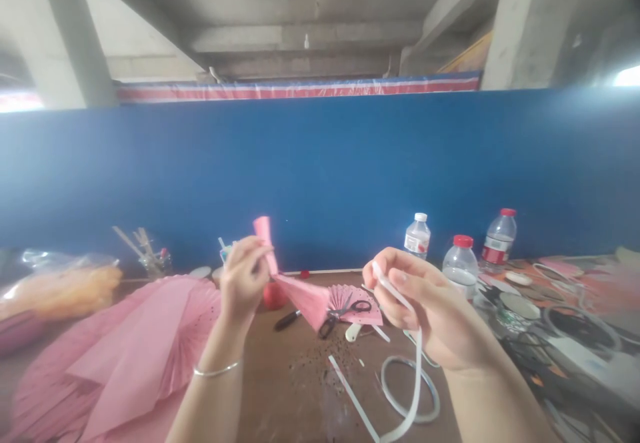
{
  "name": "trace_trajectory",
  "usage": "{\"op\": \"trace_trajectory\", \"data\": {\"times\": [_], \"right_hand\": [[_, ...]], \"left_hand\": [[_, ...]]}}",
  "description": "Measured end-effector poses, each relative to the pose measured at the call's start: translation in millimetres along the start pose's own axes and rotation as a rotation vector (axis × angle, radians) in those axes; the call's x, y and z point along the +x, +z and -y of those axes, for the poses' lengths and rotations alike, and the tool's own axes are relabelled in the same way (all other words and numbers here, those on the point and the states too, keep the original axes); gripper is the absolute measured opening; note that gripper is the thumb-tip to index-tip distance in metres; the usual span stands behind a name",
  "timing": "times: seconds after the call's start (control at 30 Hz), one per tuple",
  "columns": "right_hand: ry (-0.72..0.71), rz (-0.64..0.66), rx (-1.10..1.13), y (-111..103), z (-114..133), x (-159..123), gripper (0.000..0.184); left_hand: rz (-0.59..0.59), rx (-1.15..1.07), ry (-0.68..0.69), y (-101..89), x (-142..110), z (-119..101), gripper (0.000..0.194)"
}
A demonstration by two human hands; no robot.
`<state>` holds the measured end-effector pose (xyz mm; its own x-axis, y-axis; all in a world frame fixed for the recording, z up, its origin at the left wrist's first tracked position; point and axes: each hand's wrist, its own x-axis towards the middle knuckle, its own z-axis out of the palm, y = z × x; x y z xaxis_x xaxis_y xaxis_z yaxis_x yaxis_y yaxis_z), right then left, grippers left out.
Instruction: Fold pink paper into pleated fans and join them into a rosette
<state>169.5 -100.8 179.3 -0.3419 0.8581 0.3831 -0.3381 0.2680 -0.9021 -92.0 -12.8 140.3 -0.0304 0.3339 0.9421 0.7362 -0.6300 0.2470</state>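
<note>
pink paper (303, 298) is being pinched by the fingers of the left hand (245, 276), at eight o'clock from the view's centre; near its tip, a white strip (418, 369) is being gripped by the right hand (415, 289), at four o'clock. ideally, folds are being kept snug, kinks avoided.

A thin pink sheet (303, 297), slightly blurred, is pinched in the left hand (245, 276) above the worktop (280, 389), 1 narrow end upright, the other flaring down to the right. A narrow, flat white strip (419, 349) hangs from the right hand (420, 303), bending toward the worktop's near edge, with 1 straight stretch lying beyond the bend.
</note>
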Motion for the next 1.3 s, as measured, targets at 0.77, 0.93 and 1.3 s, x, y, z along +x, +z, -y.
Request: {"op": "trace_trajectory", "data": {"times": [0.77,0.93,1.3], "right_hand": [[0.062,-0.171,0.106,58.8,-56.9,25.2,0.018],[0.12,-0.124,0.332,69.0,-54.4,14.8,0.02],[-0.079,-0.367,0.401,67.8,-68.7,24.3,0.015]], "left_hand": [[0.383,-0.869,-0.724,28.6,-4.5,-68.5,0.027],[0.364,-0.64,-0.638,26.6,-4.8,-76.5,0.034],[0.457,-0.834,-0.633,10.6,-0.9,-107.3,0.025]]}}
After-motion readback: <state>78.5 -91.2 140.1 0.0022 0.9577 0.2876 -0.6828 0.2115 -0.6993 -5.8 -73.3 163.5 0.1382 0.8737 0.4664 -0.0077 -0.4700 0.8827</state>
